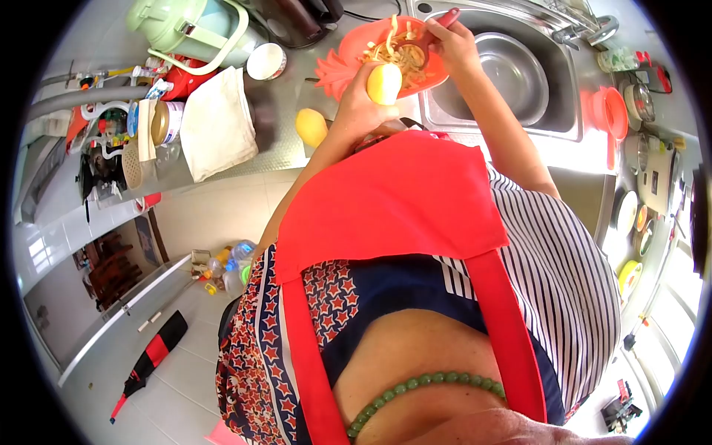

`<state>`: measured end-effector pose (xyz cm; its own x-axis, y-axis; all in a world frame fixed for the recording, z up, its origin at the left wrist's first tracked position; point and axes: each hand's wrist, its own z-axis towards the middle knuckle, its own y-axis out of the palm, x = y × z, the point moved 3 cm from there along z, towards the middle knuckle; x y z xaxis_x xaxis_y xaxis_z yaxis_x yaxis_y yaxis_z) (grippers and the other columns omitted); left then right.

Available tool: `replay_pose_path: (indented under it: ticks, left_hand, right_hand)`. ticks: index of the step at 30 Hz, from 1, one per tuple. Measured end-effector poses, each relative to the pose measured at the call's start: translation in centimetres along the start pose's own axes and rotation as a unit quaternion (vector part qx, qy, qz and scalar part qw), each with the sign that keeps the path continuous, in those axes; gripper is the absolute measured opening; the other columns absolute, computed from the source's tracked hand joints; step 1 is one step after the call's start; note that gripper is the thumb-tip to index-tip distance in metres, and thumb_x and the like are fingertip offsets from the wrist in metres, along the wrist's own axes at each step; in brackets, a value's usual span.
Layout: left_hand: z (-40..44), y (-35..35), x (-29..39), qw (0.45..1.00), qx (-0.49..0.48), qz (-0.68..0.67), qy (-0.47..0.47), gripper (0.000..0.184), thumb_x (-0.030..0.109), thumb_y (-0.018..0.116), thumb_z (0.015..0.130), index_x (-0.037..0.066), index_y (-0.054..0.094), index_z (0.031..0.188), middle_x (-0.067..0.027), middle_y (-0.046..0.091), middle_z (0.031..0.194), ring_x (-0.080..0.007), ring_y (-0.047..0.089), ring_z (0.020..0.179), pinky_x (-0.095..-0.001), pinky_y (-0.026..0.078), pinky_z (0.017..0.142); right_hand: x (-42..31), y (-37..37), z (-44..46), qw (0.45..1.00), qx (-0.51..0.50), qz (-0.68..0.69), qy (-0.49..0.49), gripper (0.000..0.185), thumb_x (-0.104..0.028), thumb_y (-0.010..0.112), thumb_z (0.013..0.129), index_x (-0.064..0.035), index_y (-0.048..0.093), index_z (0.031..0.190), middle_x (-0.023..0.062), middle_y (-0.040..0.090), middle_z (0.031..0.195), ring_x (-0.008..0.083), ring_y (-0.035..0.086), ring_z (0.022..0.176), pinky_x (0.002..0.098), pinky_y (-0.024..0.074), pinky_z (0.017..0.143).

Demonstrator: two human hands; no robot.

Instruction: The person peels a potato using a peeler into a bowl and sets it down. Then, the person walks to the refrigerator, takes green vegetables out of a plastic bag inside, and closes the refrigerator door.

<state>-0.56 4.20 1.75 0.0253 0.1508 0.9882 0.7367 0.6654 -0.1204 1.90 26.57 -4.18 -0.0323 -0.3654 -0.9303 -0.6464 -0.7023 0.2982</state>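
Observation:
My left hand [357, 104] is closed around a smooth yellow oval that looks like a peeled potato [384, 84], held over the near edge of the bowl. In my right hand [454, 50] is a red-handled peeler [446, 18]; its rounded head is partly lost among the scraps. Beneath both is an orange-red, pineapple-shaped bowl [351, 52] holding many pale yellow peelings [386, 52]. A second yellow oval [311, 127] lies on the counter, left of my left wrist.
A metal basin [512, 78] sits in the sink [567, 111], right of the bowl. To the left stand a paper cup [266, 61], a green thermos [189, 30] and a draped cloth [217, 124]. A red ladle-like utensil [611, 119] is at the right.

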Motion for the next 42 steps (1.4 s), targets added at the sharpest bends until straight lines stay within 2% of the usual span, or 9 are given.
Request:
replay_pose_path:
  ticks: [4, 7, 11, 16, 22, 25, 33, 34, 42]
  left_hand:
    - [0.3, -0.3, -1.8, 0.993, 0.000, -0.103, -0.057, 0.061, 0.000, 0.062, 0.062, 0.006, 0.047, 0.120, -0.0064, 0.054, 0.101, -0.0170, 0.055, 0.089, -0.0300, 0.047, 0.076]
    - [0.0, 0.2, -2.6, 0.964, -0.007, -0.242, -0.110, 0.059, -0.003, 0.060, 0.065, 0.006, 0.045, 0.122, -0.0077, 0.055, 0.102, -0.0190, 0.057, 0.089, -0.0312, 0.049, 0.076]
    - [0.1, 0.6, -2.6, 0.946, -0.024, -0.295, -0.130, 0.056, -0.003, 0.059, 0.068, 0.005, 0.045, 0.121, -0.0079, 0.055, 0.101, -0.0192, 0.057, 0.088, -0.0309, 0.050, 0.074]
    - [0.1, 0.6, -2.4, 0.943, -0.048, -0.302, -0.128, 0.058, -0.003, 0.060, 0.068, 0.005, 0.042, 0.123, -0.0082, 0.054, 0.103, -0.0191, 0.056, 0.089, -0.0306, 0.050, 0.074]
    - [-0.6, 0.5, -2.2, 0.941, -0.053, -0.313, -0.117, 0.063, -0.003, 0.058, 0.066, 0.005, 0.040, 0.126, -0.0098, 0.052, 0.107, -0.0207, 0.056, 0.091, -0.0316, 0.050, 0.075]
    - [-0.7, 0.0, -2.3, 0.939, -0.069, -0.329, -0.076, 0.059, 0.000, 0.059, 0.066, 0.003, 0.043, 0.123, -0.0106, 0.054, 0.107, -0.0244, 0.059, 0.088, -0.0354, 0.052, 0.073]
    - [-0.1, 0.4, -2.1, 0.905, -0.059, -0.407, -0.111, 0.057, 0.006, 0.060, 0.066, 0.001, 0.043, 0.120, -0.0114, 0.054, 0.095, -0.0228, 0.059, 0.077, -0.0368, 0.054, 0.062]
    - [0.0, 0.4, -2.2, 0.907, -0.062, -0.401, -0.114, 0.057, 0.006, 0.060, 0.066, 0.001, 0.042, 0.120, -0.0115, 0.054, 0.096, -0.0229, 0.059, 0.078, -0.0365, 0.054, 0.062]
    - [-0.8, 0.2, -1.7, 0.911, -0.084, -0.391, -0.100, 0.058, 0.006, 0.058, 0.067, 0.001, 0.041, 0.123, -0.0133, 0.054, 0.102, -0.0246, 0.059, 0.085, -0.0382, 0.053, 0.069]
  right_hand:
    - [0.3, -0.7, 0.5, 0.989, -0.083, 0.121, 0.021, 0.017, -0.019, 0.063, 0.086, -0.0026, 0.059, 0.089, 0.0037, 0.063, 0.083, 0.0088, 0.058, 0.070, 0.0209, 0.0453, 0.060]
    - [-1.5, 0.9, -2.1, 0.997, 0.048, -0.022, -0.053, 0.016, -0.018, 0.062, 0.087, -0.0029, 0.059, 0.091, 0.0029, 0.063, 0.081, 0.0089, 0.058, 0.071, 0.0205, 0.0456, 0.060]
    - [-1.2, 2.7, -2.4, 0.968, -0.078, 0.234, 0.038, 0.014, -0.014, 0.057, 0.091, -0.0006, 0.058, 0.092, 0.0056, 0.061, 0.082, 0.0119, 0.059, 0.074, 0.0229, 0.0484, 0.064]
    - [-1.2, 5.5, -4.8, 0.972, -0.148, 0.175, 0.056, 0.023, -0.012, 0.054, 0.091, 0.0008, 0.054, 0.110, 0.0079, 0.059, 0.083, 0.0141, 0.057, 0.074, 0.0238, 0.0490, 0.065]
    - [0.8, 4.9, -2.7, 0.964, -0.090, 0.236, 0.083, 0.013, -0.017, 0.059, 0.089, -0.0041, 0.061, 0.087, 0.0054, 0.064, 0.076, 0.0105, 0.059, 0.062, 0.0185, 0.0443, 0.052]
    - [1.3, 0.1, -0.1, 0.990, 0.040, 0.131, 0.031, 0.014, -0.014, 0.060, 0.089, -0.0011, 0.057, 0.092, 0.0074, 0.062, 0.082, 0.0132, 0.058, 0.069, 0.0228, 0.0472, 0.061]
    - [-1.2, 4.1, -3.2, 0.963, -0.130, 0.226, 0.069, 0.016, -0.014, 0.057, 0.090, 0.0001, 0.058, 0.096, 0.0061, 0.062, 0.083, 0.0131, 0.058, 0.070, 0.0254, 0.0498, 0.064]
    - [-0.9, 4.9, -3.6, 0.963, -0.126, 0.228, 0.071, 0.013, -0.017, 0.060, 0.088, -0.0047, 0.061, 0.087, 0.0049, 0.064, 0.075, 0.0101, 0.056, 0.060, 0.0205, 0.0431, 0.052]
    - [-0.5, 3.8, -2.7, 0.989, -0.054, 0.136, -0.002, 0.010, -0.014, 0.063, 0.087, -0.0046, 0.062, 0.087, 0.0041, 0.064, 0.078, 0.0091, 0.057, 0.063, 0.0199, 0.0421, 0.052]
